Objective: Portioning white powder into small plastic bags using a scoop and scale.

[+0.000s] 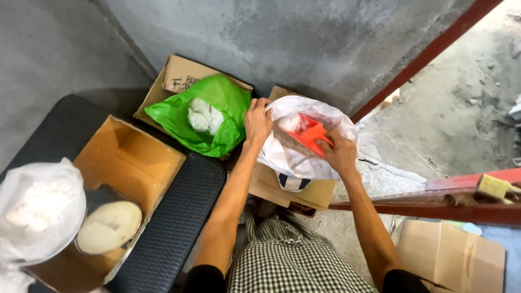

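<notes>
- My left hand [257, 120] pinches the rim of the white plastic bag [296, 163], fingers curled shut over its near-left edge to hold the mouth open.
- My right hand [340, 153] is closed around the handle of an orange scoop [310, 133] inside that bag.
- The scoop's long axis runs diagonally, from the handle under my right palm up and to the left; its wide mouth points toward the white lumps [290, 122] at the far-left side of the bag.
- The white bag sits in a cardboard box [282, 191] on the floor, just beyond my knees.
- Just beside it on the left, a green bag [228, 103] with more white lumps lies in another box.
- A scale dial [108, 227] lies in an open carton to my left.
</notes>
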